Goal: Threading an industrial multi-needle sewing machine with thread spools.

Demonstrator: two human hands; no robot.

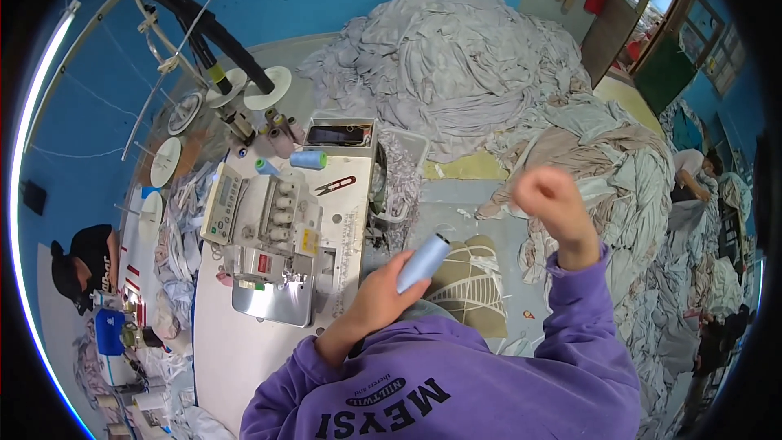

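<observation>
My left hand (384,292) is wrapped round a light blue cone of sewing thread (423,264), which tilts up to the right in front of my body. Its dark core end shows at the top. Raised well to the right, my right hand (556,205) is closed, fingers curled together. Whatever it may pinch is too fine to see. An overlock sewing machine (273,232) stands on the white table (232,358) left of my hands. Beyond it lie red-handled thread snips (336,186) and a blue-green thread spool (308,160).
A white box (371,149) holding a dark phone-like device sits at the table's far end. Behind it stands a clear bin (407,163) of scraps. Heaped grey fabric (464,49) covers the floor ahead and to the right. Other people (81,269) work at both sides.
</observation>
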